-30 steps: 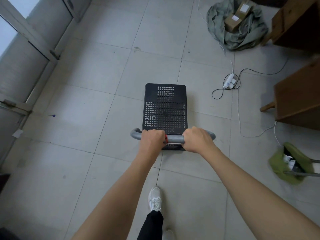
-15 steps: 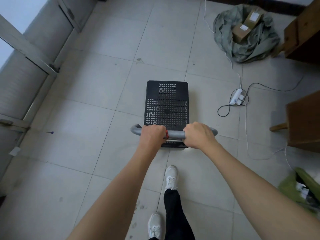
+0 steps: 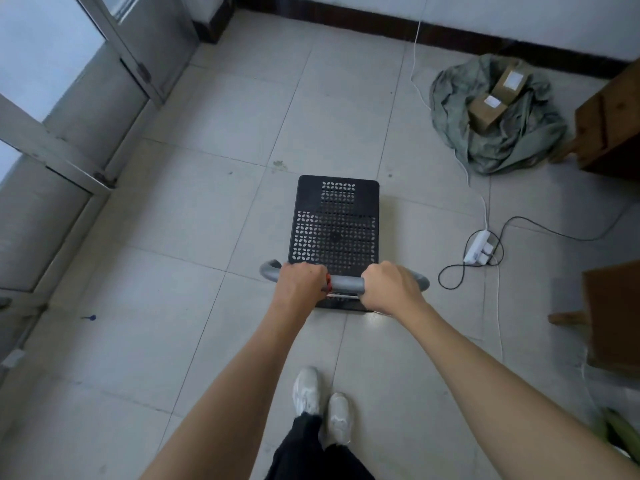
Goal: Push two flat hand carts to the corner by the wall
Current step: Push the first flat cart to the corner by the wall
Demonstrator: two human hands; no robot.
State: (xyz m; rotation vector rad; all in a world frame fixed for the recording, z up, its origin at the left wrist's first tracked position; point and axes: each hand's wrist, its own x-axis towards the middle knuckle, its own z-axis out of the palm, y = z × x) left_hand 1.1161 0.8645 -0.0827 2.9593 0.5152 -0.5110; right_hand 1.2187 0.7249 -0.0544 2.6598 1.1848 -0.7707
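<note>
A flat hand cart with a black perforated deck (image 3: 336, 220) stands on the tiled floor in the middle of the view, its deck empty. Its grey handle bar (image 3: 346, 282) runs across the near end. My left hand (image 3: 299, 284) grips the bar left of centre, and my right hand (image 3: 389, 287) grips it right of centre. The corner where the white wall's dark skirting (image 3: 346, 15) meets the metal-framed doors (image 3: 104, 109) lies ahead to the left. Only one cart is in view.
A green cloth heap (image 3: 498, 133) holding two cardboard boxes (image 3: 488, 109) lies ahead on the right. A white power strip (image 3: 479, 251) with black and white cables trails beside the cart. Wooden furniture (image 3: 609, 123) stands along the right edge. My feet (image 3: 322, 400) are behind the cart.
The cart has rolled forward across the tiles with both hands on its bar. The far wall and its skirting have come into view, and the cloth heap is closer.
</note>
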